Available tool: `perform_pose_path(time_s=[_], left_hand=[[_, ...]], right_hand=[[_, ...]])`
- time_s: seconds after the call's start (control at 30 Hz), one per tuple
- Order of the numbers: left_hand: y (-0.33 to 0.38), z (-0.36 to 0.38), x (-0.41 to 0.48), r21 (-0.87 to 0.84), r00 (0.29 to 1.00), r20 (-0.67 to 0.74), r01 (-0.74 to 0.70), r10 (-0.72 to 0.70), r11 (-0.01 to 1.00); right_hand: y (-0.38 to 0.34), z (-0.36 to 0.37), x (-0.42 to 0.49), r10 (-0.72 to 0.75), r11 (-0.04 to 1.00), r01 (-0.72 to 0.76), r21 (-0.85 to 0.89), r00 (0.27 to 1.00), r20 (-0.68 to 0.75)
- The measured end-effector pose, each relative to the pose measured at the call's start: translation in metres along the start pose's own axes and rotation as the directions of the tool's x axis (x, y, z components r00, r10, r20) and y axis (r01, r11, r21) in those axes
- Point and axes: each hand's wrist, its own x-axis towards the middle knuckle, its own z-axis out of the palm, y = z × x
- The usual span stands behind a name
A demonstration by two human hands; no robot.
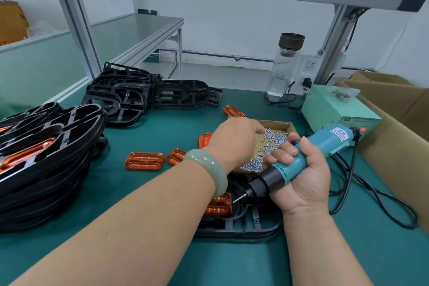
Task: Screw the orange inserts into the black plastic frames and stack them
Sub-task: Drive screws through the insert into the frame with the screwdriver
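Observation:
My right hand (299, 176) grips a teal electric screwdriver (308, 158), its bit pointing down-left at an orange insert (220, 206) seated in a black frame (250, 223) on the mat in front of me. My left hand (234, 141) reaches into a cardboard tray (285, 126) of small silver screws (274, 139), fingers curled down over them; whether it holds one is hidden. Loose orange inserts (145, 160) lie left of that hand. A stack of finished frames with orange inserts (44, 158) stands at the left.
Bare black frames (144, 95) are piled at the back left. A pale green power box (334, 111) with a red light, a glass bottle (284, 67) and a socket strip stand at the back right. A black cable (371, 195) loops right; a cardboard box (394, 123) borders the bench.

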Motion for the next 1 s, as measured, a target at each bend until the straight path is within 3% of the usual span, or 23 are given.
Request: perform_pose_path(time_s=[0.23, 0.37, 0.43, 0.57, 0.63, 0.7, 0.83, 1.0], left_hand=[[-0.003, -0.008, -0.010, -0.147, 0.999, -0.030, -0.026, 0.022, 0.989], [-0.009, -0.014, -0.025, -0.441, 0.993, -0.088, 0.036, -0.083, 0.897], [-0.015, -0.017, -0.037, -0.647, 0.980, -0.067, 0.101, -0.189, 0.756], [-0.032, -0.023, -0.065, -0.949, 0.923, 0.086, 0.190, -0.375, 0.250], [-0.041, -0.026, -0.078, -0.982, 0.905, 0.089, 0.150, -0.416, 0.115], [-0.048, -0.028, -0.090, -0.996, 0.893, 0.055, 0.083, -0.446, 0.044], [-0.056, -0.029, -0.104, -1.000, 0.875, 0.004, 0.003, -0.484, -0.003], [-0.053, -0.027, -0.110, -0.989, 0.883, -0.032, 0.039, -0.468, 0.141]], right_hand=[[0.000, 0.001, -0.001, -0.004, 1.000, 0.004, -0.005, 1.000, 0.001], [0.001, 0.002, -0.002, 0.006, 1.000, -0.006, -0.005, 1.000, 0.003], [0.002, 0.003, -0.003, 0.007, 1.000, -0.007, 0.001, 1.000, 0.002], [0.002, 0.004, -0.005, 0.012, 1.000, -0.012, 0.012, 1.000, 0.013], [0.003, 0.004, -0.006, 0.006, 1.000, -0.006, 0.018, 1.000, 0.014], [0.005, 0.005, -0.007, 0.010, 1.000, -0.011, 0.024, 1.000, 0.011], [0.011, 0.006, -0.008, 0.010, 1.000, -0.010, 0.025, 1.000, 0.003], [0.015, 0.011, -0.008, -0.053, 0.998, 0.055, 0.019, 0.997, -0.058]])
